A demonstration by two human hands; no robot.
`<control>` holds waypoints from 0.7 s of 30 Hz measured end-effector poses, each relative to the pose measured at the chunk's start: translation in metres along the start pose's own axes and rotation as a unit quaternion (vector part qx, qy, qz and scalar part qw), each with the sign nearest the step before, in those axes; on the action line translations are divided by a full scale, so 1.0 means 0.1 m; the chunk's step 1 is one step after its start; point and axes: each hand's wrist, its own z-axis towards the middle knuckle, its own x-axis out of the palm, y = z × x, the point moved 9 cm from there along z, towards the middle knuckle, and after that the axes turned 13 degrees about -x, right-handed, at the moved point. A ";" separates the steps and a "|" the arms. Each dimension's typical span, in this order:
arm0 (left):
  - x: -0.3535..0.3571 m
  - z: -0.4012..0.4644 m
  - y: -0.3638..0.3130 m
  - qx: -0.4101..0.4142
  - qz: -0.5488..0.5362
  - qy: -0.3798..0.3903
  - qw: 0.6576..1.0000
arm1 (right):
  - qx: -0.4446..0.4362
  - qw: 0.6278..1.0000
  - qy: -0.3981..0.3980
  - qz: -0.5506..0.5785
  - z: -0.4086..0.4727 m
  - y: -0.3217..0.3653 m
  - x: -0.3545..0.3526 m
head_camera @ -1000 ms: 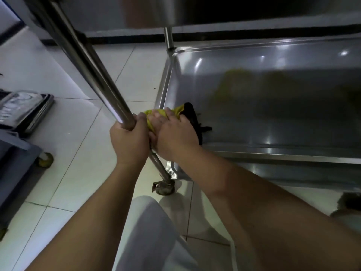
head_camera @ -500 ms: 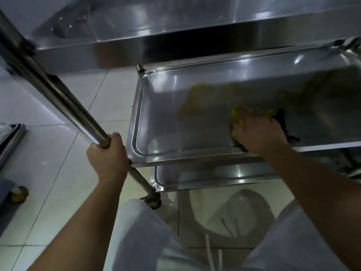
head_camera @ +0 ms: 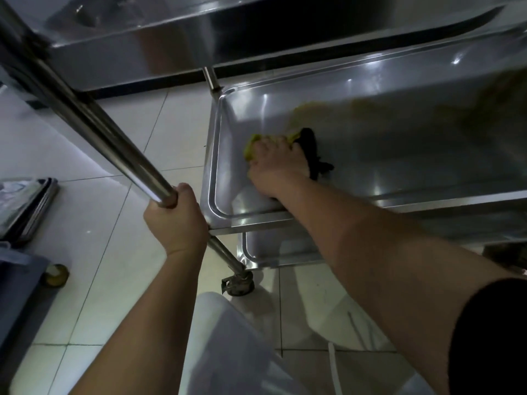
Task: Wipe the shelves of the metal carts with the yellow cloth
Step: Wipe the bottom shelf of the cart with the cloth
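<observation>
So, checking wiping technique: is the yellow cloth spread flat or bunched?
Bunched: the yellow cloth sits crumpled under the right hand.

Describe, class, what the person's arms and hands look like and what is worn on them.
Both forearms are bare, with no gloves, rings or watch visible on the left hand or right hand. A dark sleeve covers the right upper arm; the left arm shows no sleeve in view.
</observation>
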 end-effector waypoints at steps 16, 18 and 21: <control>0.03 0.00 0.02 0.006 0.013 0.016 1.000 | 0.172 0.975 -0.138 -0.034 -0.65 -2.28 -0.58; 0.03 -0.01 0.02 0.007 0.014 0.020 1.000 | 0.238 0.962 -0.132 -0.030 -0.99 -2.77 -0.64; 0.01 -0.02 0.01 0.010 0.008 0.009 1.000 | 0.300 0.945 -0.125 -0.041 -1.10 -2.98 -0.66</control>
